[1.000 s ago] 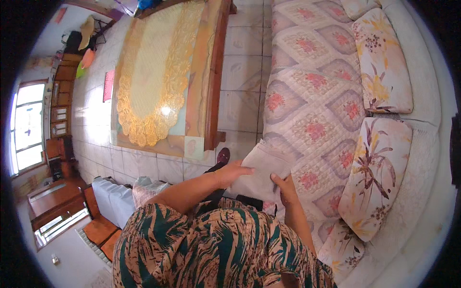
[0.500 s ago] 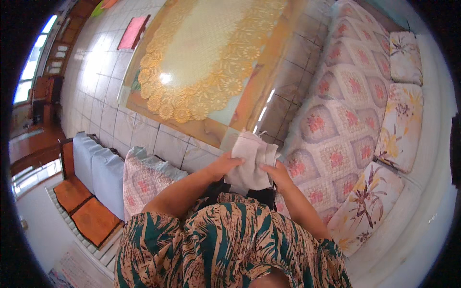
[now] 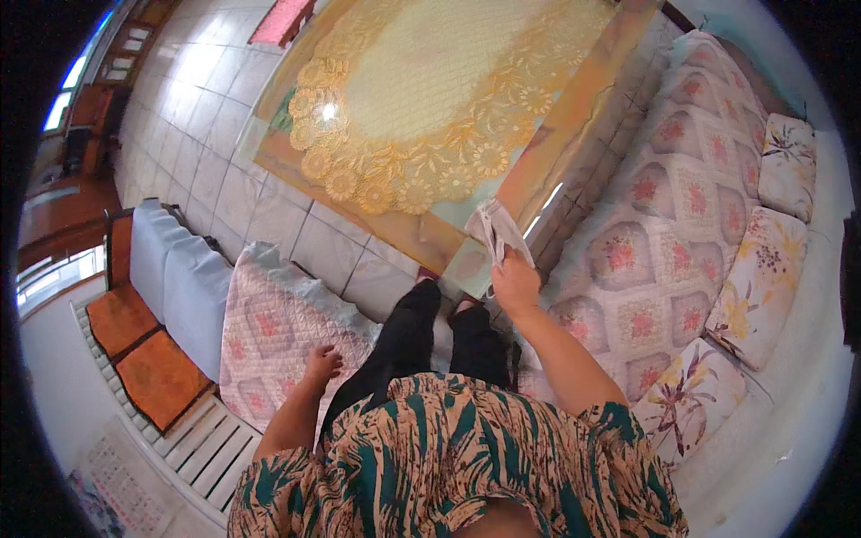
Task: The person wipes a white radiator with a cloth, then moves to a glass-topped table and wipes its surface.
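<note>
A folded off-white cloth (image 3: 495, 226) is gripped in my right hand (image 3: 517, 282), its loose folds pointing forward. It is held over the near right corner of the table (image 3: 395, 215), whose top bears a yellow lace-patterned cover. Whether the cloth touches the tabletop I cannot tell. My left hand (image 3: 324, 366) hangs low at my left side with nothing in it, its fingers loosely bent and a little apart. It is over the pink quilted seat cover (image 3: 269, 332).
A long seat with a floral quilt (image 3: 646, 260) and patterned cushions (image 3: 758, 287) runs along the right. To the left stand a seat with pale blue covers (image 3: 193, 300) and orange pads (image 3: 166, 381). Tiled floor (image 3: 314, 247) lies between seats and table. A pink-topped stool (image 3: 280, 22) is beyond.
My left hand has let go of the cloth and dropped to my left side. My right hand has carried the cloth forward to the table corner. The view has shifted too.
</note>
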Tool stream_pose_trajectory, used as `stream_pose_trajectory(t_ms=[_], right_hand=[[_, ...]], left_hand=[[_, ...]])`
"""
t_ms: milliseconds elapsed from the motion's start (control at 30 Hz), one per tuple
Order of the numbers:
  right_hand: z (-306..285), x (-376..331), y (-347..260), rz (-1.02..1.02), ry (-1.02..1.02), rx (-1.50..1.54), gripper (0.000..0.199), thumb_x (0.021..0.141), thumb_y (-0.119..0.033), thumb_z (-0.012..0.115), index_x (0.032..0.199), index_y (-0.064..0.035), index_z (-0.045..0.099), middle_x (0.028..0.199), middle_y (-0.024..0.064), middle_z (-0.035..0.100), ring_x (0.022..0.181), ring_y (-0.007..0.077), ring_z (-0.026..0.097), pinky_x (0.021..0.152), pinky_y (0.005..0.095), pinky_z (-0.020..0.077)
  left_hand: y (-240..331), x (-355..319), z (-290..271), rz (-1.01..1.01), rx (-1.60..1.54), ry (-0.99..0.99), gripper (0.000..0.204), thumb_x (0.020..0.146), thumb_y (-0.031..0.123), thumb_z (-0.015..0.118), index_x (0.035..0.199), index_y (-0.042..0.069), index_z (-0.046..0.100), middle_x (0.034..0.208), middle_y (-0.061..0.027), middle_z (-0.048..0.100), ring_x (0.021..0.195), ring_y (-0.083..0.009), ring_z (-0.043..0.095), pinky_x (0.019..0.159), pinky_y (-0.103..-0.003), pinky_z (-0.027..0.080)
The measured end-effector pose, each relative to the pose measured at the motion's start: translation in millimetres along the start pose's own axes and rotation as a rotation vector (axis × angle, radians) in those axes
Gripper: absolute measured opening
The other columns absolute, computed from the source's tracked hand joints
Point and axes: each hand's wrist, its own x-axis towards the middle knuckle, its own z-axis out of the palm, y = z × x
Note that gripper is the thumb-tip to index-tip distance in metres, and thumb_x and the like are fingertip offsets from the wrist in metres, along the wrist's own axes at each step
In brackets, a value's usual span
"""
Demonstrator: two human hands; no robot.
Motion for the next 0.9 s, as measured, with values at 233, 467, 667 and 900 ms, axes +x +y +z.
stream_pose_trajectory(t_ms=[233,467,667,900], right_hand=[[41,3,-8,0.339,-0.268,0.057,0.039,0.080,-0.029,0.061,0.103,0.0030,0.062,0.101,0.0250,0.064,0.096,0.0425,0.061,0.085,0.0487,0.0472],[77,11,-17,0.567,-0.097,0.133,0.045,0.077,-0.030,0.067,0.102,0.0081,0.062,0.098,0.0288,0.065,0.094,0.0422,0.063,0.085,0.0463,0.0472],[137,57,-99,0.580,0.189,0.171,0.046,0.079,-0.025,0.065,0.110,0.0077,0.058,0.114,0.0294,0.058,0.105,0.0425,0.057,0.090,0.0440,0.0450],[170,143,-240,0.027,-0.125,-0.093,0.037,0.077,-0.024,0.066,0.109,-0.0063,0.062,0.117,0.0180,0.052,0.112,0.0375,0.050,0.091,0.0497,0.0402]], left_hand=[[-1,12,-34,0.041,0.176,-0.053,0.045,0.088,0.017,0.060,0.129,0.001,0.050,0.101,-0.0126,0.066,0.081,-0.0217,0.063,0.067,-0.034,0.051],[67,79,-88,0.241,0.233,-0.126,0.045,0.091,0.023,0.059,0.130,0.003,0.051,0.112,-0.0139,0.063,0.095,-0.0227,0.062,0.082,-0.035,0.049],[161,40,-139,0.163,-0.115,-0.291,0.044,0.095,0.024,0.054,0.133,0.003,0.046,0.118,-0.0113,0.060,0.101,-0.0216,0.059,0.083,-0.037,0.048],[163,76,-163,0.433,0.158,0.073,0.045,0.090,0.012,0.059,0.131,-0.001,0.047,0.119,-0.0159,0.059,0.106,-0.0248,0.059,0.092,-0.035,0.046]])
